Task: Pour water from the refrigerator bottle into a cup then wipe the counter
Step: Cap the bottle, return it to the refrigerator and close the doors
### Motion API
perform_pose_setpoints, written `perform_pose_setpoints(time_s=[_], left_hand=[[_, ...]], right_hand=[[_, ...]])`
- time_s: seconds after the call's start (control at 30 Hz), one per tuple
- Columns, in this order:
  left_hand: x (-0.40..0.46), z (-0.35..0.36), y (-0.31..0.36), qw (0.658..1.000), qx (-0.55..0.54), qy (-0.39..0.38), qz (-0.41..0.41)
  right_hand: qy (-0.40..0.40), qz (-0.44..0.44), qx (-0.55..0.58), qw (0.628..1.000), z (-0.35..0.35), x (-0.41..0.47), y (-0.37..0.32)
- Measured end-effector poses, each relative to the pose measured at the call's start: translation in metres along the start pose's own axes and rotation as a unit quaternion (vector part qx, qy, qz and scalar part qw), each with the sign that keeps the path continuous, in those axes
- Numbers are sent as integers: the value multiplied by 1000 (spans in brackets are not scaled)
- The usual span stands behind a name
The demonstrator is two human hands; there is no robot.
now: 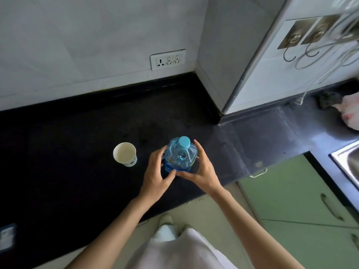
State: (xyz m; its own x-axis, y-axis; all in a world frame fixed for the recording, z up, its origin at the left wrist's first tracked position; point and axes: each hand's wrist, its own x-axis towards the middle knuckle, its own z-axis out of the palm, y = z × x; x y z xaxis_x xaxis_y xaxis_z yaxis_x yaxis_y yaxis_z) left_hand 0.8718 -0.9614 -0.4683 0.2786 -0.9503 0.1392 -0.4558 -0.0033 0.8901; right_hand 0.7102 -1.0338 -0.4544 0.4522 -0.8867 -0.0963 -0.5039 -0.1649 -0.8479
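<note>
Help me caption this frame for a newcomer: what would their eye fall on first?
First the bottle with its blue cap still on, upright on the black counter at the centre, with the left hand and right hand around its sides. Next the white cup, standing apart to the bottle's left. Farther right, a pink cloth lies by the sink.

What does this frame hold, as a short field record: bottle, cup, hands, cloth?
bottle: upright on the dark counter, blue cap on
cup: paper, upright, left of the bottle, apart from it
left hand: fingers around the bottle's left side
right hand: fingers around its right side
cloth: pink, far right by the sink
</note>
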Motion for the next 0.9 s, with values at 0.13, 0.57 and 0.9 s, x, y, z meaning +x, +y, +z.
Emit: perform_pose_setpoints(time_s=[0.13, 0.57, 0.9], left_hand=[[1, -6, 0, 1000, -18, -16, -6], [17, -22, 18, 990, -115, 3, -77], [33, -30, 83, 908, -338, 118, -219]], right_hand=[[51, 22, 36, 998, 9, 8, -5], [96, -19, 79, 992, -8, 38, -41], [91, -146, 139, 975, -71, 71, -136]])
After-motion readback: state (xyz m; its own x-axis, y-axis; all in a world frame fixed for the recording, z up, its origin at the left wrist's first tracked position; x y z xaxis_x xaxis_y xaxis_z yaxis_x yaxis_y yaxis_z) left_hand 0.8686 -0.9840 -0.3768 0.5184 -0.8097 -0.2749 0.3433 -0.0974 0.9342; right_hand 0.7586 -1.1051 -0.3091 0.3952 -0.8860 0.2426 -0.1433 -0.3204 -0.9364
